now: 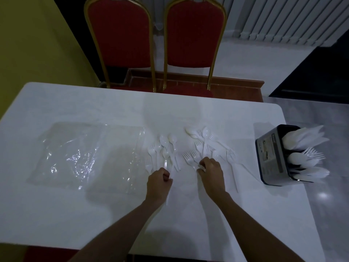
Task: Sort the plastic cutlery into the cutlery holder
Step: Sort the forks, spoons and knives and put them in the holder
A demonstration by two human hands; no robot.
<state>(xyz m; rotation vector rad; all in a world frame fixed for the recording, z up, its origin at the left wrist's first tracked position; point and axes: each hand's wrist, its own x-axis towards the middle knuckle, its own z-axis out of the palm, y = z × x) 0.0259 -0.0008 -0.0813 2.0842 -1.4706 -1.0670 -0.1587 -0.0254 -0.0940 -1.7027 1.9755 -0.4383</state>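
Note:
White plastic forks and spoons lie in two loose groups on the white table (75, 103): a left group (164, 152) and a right group (205, 144). My left hand (159, 183) grips the handles of several pieces from the left group, fingers curled. My right hand (210, 172) pinches the handle of a fork at the near end of the right group. The dark cutlery holder (270, 154) stands at the table's right edge, holding knives, forks and spoons in separate compartments.
A crumpled clear plastic bag (88, 156) lies flat on the left half of the table. Two red chairs with gold frames (194, 35) stand behind the far edge. The floor drops off right beside the holder.

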